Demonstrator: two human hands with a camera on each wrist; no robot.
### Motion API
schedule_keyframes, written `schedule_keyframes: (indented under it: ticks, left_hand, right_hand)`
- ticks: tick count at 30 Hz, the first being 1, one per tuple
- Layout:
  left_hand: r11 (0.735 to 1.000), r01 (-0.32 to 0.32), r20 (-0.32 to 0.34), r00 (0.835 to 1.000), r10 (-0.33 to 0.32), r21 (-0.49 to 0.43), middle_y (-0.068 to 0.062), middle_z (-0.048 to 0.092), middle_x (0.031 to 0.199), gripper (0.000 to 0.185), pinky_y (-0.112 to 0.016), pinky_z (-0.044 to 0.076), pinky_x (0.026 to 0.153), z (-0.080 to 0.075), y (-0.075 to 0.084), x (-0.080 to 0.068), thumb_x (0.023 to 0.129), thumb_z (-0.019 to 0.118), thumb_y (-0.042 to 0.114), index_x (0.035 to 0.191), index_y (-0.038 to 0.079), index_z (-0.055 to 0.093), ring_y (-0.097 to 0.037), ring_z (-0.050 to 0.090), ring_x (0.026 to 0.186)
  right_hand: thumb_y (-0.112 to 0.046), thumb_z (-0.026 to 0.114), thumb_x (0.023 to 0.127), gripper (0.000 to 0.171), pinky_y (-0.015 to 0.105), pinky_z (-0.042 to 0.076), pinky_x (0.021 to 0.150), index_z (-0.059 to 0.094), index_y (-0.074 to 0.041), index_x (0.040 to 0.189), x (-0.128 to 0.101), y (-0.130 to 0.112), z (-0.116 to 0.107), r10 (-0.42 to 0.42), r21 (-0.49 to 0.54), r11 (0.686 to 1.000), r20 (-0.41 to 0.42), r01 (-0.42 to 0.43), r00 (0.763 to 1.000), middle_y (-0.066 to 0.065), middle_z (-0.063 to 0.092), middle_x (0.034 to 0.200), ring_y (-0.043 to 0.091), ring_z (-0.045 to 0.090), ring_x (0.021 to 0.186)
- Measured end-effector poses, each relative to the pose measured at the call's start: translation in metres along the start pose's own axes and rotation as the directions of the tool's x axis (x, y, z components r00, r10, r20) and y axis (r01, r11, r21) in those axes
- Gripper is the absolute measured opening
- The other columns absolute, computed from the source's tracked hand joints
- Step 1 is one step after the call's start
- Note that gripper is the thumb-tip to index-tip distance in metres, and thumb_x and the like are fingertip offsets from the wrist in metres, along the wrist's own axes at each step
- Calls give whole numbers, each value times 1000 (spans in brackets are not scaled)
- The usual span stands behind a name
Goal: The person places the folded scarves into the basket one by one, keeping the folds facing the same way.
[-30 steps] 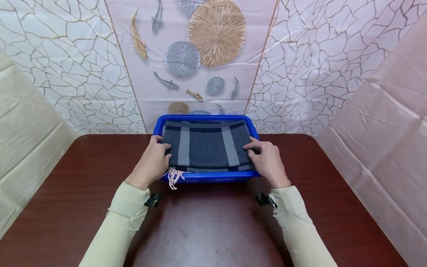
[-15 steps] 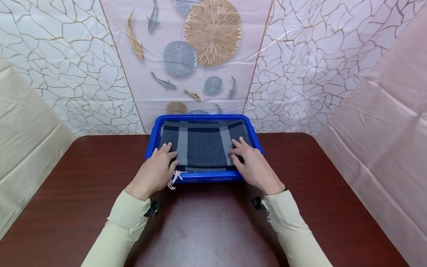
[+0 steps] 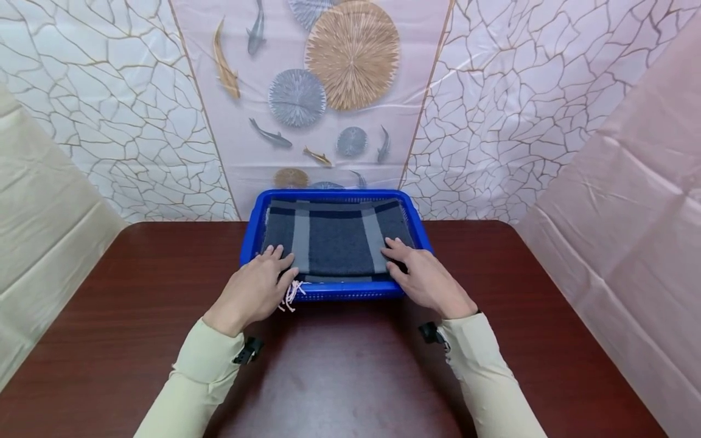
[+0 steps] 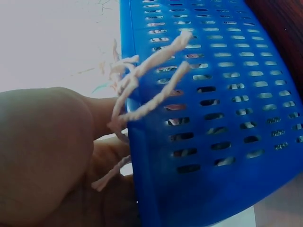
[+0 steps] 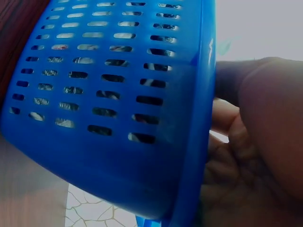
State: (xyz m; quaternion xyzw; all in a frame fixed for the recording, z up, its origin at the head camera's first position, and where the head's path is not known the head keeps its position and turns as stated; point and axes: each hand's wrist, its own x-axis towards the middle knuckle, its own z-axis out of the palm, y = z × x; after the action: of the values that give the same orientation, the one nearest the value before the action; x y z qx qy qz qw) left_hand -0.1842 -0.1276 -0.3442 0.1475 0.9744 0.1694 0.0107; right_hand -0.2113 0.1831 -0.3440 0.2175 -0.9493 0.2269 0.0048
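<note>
My hands, left hand (image 3: 253,291) and right hand (image 3: 424,278), now lie flat with fingers spread on the scarf (image 3: 336,241), pressing it into the basket (image 3: 350,291); earlier grip released.

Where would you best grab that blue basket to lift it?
Probably by the short ends of the blue basket, one hand from each side, under the rim. It is wide and shallow, and the folded scarf fills the inside, so only the outer rim offers a hold.
</note>
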Motion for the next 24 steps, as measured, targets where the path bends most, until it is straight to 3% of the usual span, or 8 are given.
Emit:
schedule_keyframes:
  ticks: [12, 24]
  left_hand:
    - [996, -55, 39, 998, 52, 68, -28, 38, 158, 52, -56, 28, 123, 1, 0, -1, 110, 36, 29, 147, -5, 49, -44, 31, 151]
    - [994, -86, 14, 996, 85, 65, -30, 41, 156, 51, -56, 28, 122, 0, -2, -3, 110, 40, 28, 145, -6, 51, -45, 33, 150]
  right_hand:
    - [-25, 50, 107, 47, 54, 26, 124, 51, 0, 148, -5, -1, -1, -22, -137, 990, 58, 30, 998, 20, 43, 158, 37, 32, 152]
    - [-31, 47, 108, 55, 53, 20, 126, 42, 1, 153, -5, -3, -1, -5, -128, 992, 117, 20, 993, 21, 33, 163, 37, 23, 156]
